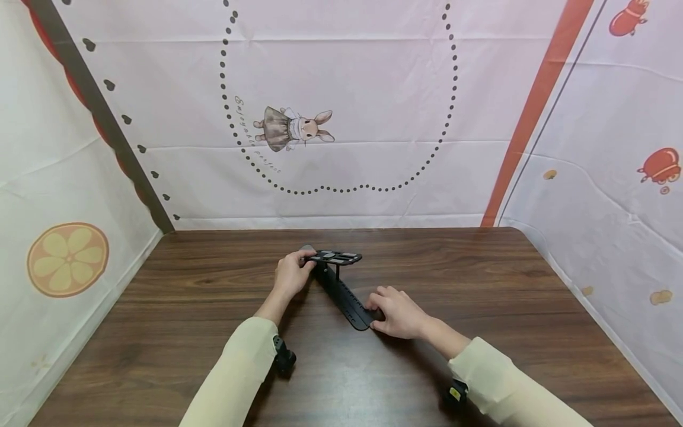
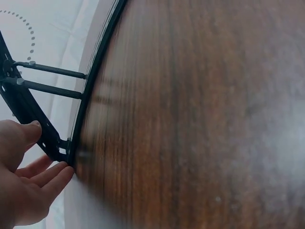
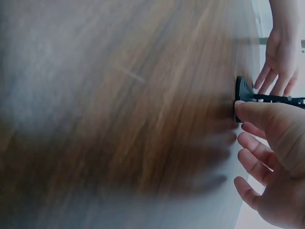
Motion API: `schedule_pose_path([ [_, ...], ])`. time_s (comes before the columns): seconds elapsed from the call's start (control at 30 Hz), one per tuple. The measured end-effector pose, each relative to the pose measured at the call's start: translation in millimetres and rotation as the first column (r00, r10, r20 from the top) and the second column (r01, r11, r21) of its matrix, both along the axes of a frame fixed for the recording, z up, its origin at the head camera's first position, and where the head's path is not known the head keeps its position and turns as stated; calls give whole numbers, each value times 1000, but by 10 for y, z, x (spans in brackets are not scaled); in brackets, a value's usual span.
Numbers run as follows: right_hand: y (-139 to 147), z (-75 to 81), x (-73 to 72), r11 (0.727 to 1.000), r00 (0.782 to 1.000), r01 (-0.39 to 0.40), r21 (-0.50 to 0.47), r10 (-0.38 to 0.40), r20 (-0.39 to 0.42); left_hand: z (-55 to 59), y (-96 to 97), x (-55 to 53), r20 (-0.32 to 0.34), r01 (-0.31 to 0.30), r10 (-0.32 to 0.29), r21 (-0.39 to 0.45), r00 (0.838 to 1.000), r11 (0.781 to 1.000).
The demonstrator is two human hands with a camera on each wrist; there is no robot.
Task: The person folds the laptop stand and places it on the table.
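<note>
A black folding stand (image 1: 340,295) lies diagonally on the wooden table, its long slotted base flat on the surface. Above the base, a plate with cutouts (image 1: 337,257) is raised on thin struts (image 2: 55,89). My left hand (image 1: 291,274) grips the far hinged end, thumb on the tilted plate and fingers at the base in the left wrist view. At the near rounded end, my right hand (image 1: 397,312) pinches the base's edge between thumb and forefinger. Its other fingers (image 3: 256,160) are spread below in the right wrist view.
The brown wooden table (image 1: 213,332) reaches back to a pale printed cloth (image 1: 373,118) with a rabbit figure. More cloth hangs along the left and right sides. A small black device sits on each wrist by the sleeve.
</note>
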State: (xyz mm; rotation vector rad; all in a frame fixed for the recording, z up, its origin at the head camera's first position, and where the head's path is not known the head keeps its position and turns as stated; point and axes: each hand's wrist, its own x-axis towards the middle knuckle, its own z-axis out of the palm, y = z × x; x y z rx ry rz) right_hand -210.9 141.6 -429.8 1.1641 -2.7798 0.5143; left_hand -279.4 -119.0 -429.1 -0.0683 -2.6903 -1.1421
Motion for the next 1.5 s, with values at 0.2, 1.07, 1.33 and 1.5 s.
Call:
schedule_pose_path([
  [0.2,-44,-7,32,1000,1000,-10,13,10,-16,-16,11,-9,13,23,-23,25,1000,999],
  [1.07,-98,-1,46,998,995,-18,68,25,-98,31,2,73,25,-91,94,-83,995,992],
  [1.33,-78,10,25,996,995,-35,80,42,-87,41,20,74,26,-91,92,-55,995,994],
  [1.5,-63,33,19,992,995,-59,115,67,-70,29,39,56,16,-73,73,-27,997,997],
])
